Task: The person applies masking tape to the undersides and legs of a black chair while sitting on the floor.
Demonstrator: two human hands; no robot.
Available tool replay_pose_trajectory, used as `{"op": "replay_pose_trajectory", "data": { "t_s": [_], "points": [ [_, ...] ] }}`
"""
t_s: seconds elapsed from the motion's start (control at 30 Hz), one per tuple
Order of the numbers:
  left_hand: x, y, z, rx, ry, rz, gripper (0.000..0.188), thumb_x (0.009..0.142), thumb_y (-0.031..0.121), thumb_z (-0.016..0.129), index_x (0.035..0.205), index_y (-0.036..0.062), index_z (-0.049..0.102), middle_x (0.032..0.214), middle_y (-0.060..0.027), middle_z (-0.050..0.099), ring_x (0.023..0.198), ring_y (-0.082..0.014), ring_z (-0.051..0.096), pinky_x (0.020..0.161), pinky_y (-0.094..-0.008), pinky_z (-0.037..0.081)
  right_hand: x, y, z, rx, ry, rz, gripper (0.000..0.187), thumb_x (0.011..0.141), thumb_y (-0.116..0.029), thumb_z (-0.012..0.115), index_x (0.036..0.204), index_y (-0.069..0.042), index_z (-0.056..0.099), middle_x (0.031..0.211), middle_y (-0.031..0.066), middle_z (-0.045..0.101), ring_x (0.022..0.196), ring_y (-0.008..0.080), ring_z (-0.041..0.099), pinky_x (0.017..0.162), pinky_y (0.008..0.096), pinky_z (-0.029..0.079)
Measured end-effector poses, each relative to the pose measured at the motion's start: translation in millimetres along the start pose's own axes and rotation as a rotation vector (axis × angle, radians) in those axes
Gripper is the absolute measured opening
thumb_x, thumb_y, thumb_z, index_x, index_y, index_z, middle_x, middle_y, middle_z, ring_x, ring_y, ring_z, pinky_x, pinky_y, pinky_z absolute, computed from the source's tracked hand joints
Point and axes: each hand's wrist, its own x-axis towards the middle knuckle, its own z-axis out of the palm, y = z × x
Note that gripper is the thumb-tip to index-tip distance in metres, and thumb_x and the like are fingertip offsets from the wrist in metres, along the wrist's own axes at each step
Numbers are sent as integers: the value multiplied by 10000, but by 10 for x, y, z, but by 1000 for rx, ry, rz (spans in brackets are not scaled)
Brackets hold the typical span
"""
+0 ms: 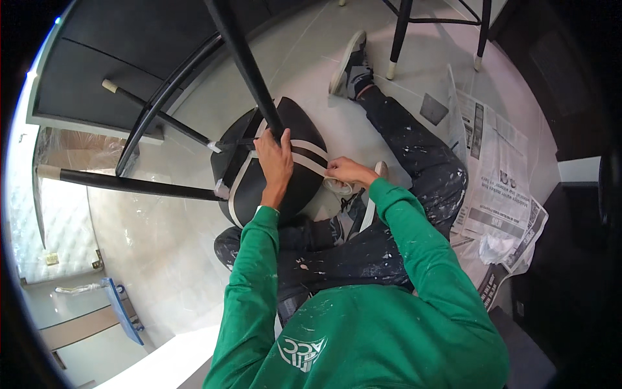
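An upturned stool with a black seat [262, 188] rests on the floor in front of me, its black legs with cream tips sticking up and out to the left. Cream strips that look like masking tape [310, 162] cross the underside of the seat. My left hand [275, 165] is closed about the base of the stool leg [249, 71] nearest the middle. At the right edge of the seat, my right hand [348, 172] pinches the end of a tape strip. A pale, roll-like loop hangs just below those fingers, partly hidden.
Newspaper sheets [495, 168] lie to the right, with a crumpled white wad [497, 248] on them. A small dark square [433, 109] lies on the floor by my leg. Another stool [402, 39] stands at the far right. A dark cabinet [110, 78] is at the far left.
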Motion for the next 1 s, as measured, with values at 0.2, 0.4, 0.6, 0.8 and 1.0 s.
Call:
{"op": "replay_pose_trajectory", "data": {
  "t_s": [0.2, 0.4, 0.6, 0.8, 1.0],
  "points": [
    [-39, 133, -73, -82, 97, -41, 423, 990, 319, 659, 1195, -39, 565, 1114, -240, 613, 1133, -436, 564, 1085, -551, 377, 89, 117, 40, 17, 40, -60, 244, 957, -216, 678, 943, 28, 680, 784, 92, 680, 638, 158, 661, 591, 324, 542],
    [-692, 283, -239, -35, -123, 469, 387, 828, 160, 787, 1124, 20, 581, 1114, -183, 604, 1150, -370, 569, 1044, -515, 407, 18, 157, 136, 62, 161, -134, 215, 899, -204, 709, 890, 11, 690, 728, 98, 670, 653, 174, 652, 601, 347, 511],
    [-804, 127, -102, 503, -563, 802, 601, 806, 163, 709, 1381, 68, 562, 1491, -103, 485, 1450, -341, 369, 1242, -548, 202, -21, 190, 148, -121, 306, -275, 249, 934, -250, 645, 970, -9, 693, 846, 156, 707, 741, 239, 681, 676, 385, 528],
    [-780, -30, -189, 507, -651, 817, 587, 829, 163, 660, 1408, 132, 571, 1533, -85, 462, 1463, -333, 362, 1230, -604, 183, -351, -159, 221, -266, 260, -53, 307, 935, -308, 635, 1069, -38, 695, 1023, 212, 723, 943, 392, 690, 807, 442, 534],
    [-742, 96, -11, 524, -636, 894, 608, 820, 211, 676, 1416, 142, 579, 1527, -97, 465, 1456, -336, 365, 1220, -643, 171, -44, 322, 125, -247, 340, -183, 254, 865, -274, 722, 961, -40, 745, 888, 218, 718, 846, 391, 700, 758, 461, 543]
  ]
}}
